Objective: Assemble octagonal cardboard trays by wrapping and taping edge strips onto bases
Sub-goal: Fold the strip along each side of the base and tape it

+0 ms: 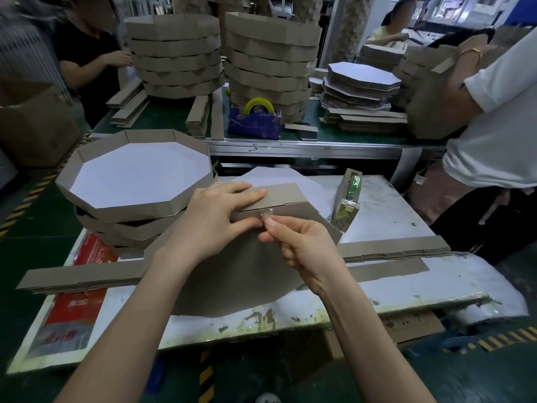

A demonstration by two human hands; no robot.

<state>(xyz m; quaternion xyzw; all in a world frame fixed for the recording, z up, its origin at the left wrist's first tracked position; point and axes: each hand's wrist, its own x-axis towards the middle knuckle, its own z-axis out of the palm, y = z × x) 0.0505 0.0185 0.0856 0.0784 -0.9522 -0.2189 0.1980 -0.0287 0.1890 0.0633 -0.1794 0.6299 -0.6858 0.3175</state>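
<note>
The left hand (215, 219) clamps the cardboard edge strip (286, 196). Its fingers lie nearly straight across the strip's upper face and its thumb presses the band below. The right hand (302, 245) pinches a short piece of clear tape (268, 213) between thumb and forefinger, with the other fingers curled under. The tape sits on the strip's seam, just beside the left thumb tip.

The strip runs along the top edge of the octagonal base (241, 274). The base stands tilted with its brown side toward the person, under both palms and resting on the white work table (377, 216).

Past the left knuckles stands a stack of finished trays (139, 175) with white insides. Just beyond the right fingertips a cardboard-covered tape dispenser (347, 199) stands upright. Flat strips (392, 251) lie on the table outside the right wrist, and more strips (81, 276) lie outside the left forearm.
</note>
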